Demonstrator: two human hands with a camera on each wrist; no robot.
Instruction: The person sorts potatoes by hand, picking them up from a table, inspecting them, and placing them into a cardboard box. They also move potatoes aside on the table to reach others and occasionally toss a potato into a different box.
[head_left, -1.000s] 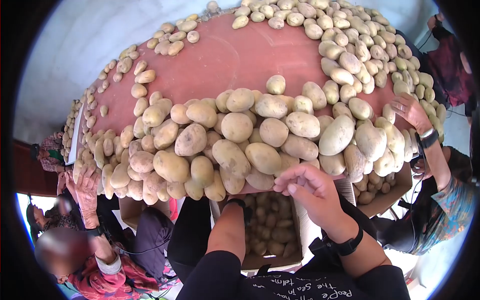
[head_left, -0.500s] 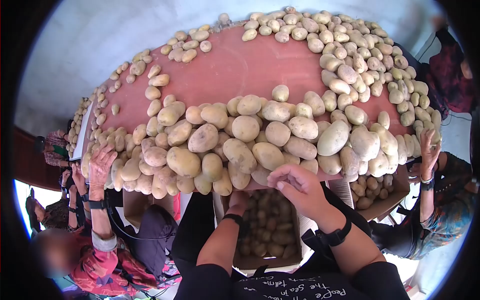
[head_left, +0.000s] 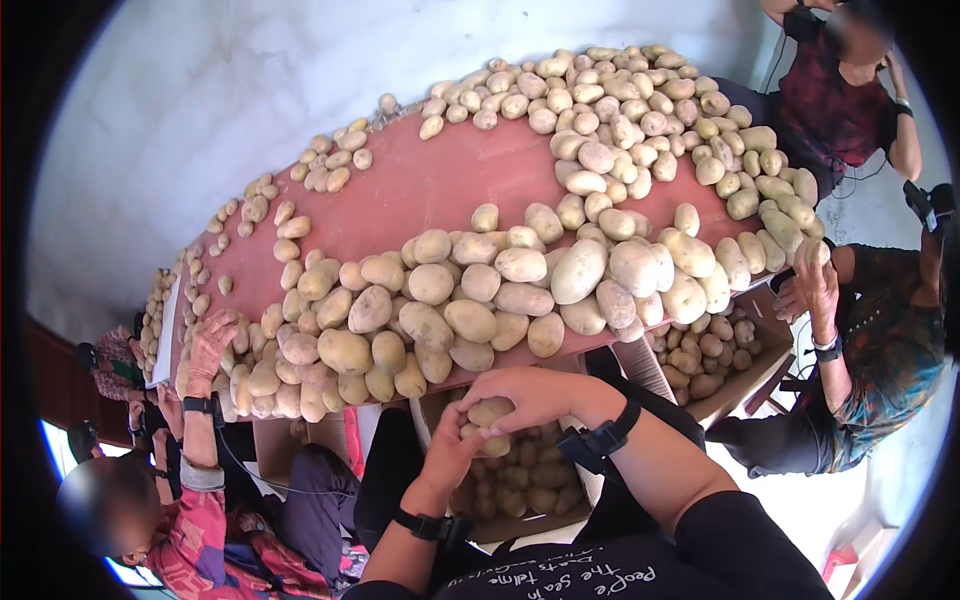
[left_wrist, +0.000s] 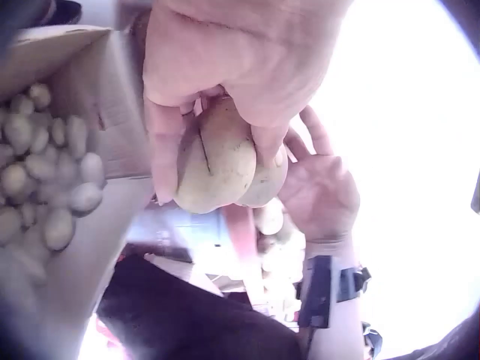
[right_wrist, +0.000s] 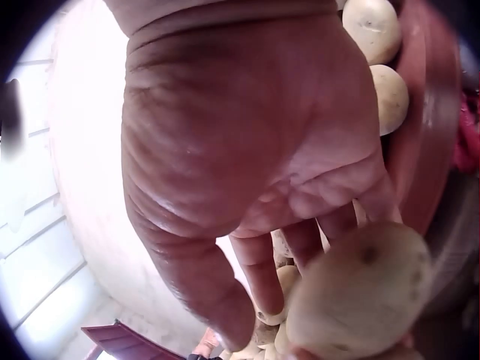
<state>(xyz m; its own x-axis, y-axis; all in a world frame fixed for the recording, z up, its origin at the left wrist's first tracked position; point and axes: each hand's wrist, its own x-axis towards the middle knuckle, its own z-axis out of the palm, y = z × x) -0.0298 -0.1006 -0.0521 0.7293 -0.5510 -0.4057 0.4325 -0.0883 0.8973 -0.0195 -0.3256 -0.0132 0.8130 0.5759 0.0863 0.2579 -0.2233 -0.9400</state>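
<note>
**Left hand (head_left: 450,450) grips two potatoes (head_left: 490,412), right hand (head_left: 530,395) close against them**

Head view: the two potatoes are between the hands, above an open cardboard box (head_left: 525,528) that has more potatoes inside. Just beyond lies a heap of potatoes (head_left: 425,325) along the near edge of a red bench (head_left: 420,190). At the left, a neighbour's hand (head_left: 210,350) rests by the same heap; at the right, another person's raised hand (head_left: 820,290) holds a potato.

Left wrist view: the left hand's thumb and fingers are curled round both potatoes, which sit side by side; one bears a thin dark line. The right hand is behind them with its fingers extended; contact is hard to judge here. A watchband (left_wrist: 321,292) circles its wrist.

Right wrist view: the palm faces the lens, fingers stretched out, thumb set apart. A potato with a dark spot is at the fingertips.
</note>
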